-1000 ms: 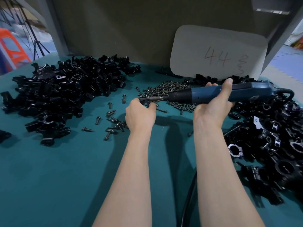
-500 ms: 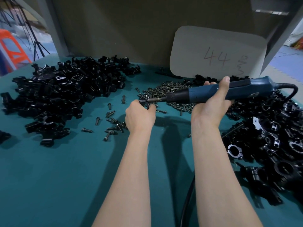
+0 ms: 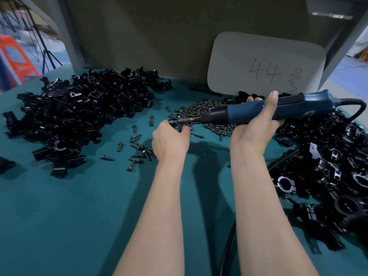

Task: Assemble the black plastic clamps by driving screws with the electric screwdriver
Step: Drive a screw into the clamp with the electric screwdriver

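Left grip (image 3: 169, 138) pinches the clamp (image 3: 175, 124). Right grip (image 3: 256, 128) holds the electric screwdriver (image 3: 258, 112) level — bit seemingly entering from the clamp's right

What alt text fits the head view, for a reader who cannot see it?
A person's right hand holds a blue electric screwdriver, its bit meeting a black plastic clamp gripped by the left hand above a teal table. Loose screws lie behind the hands, with heaps of black clamp parts to either side.

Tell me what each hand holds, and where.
The left hand grips a black clamp by its body; right hand grips the electric screwdriver around its blue barrel.
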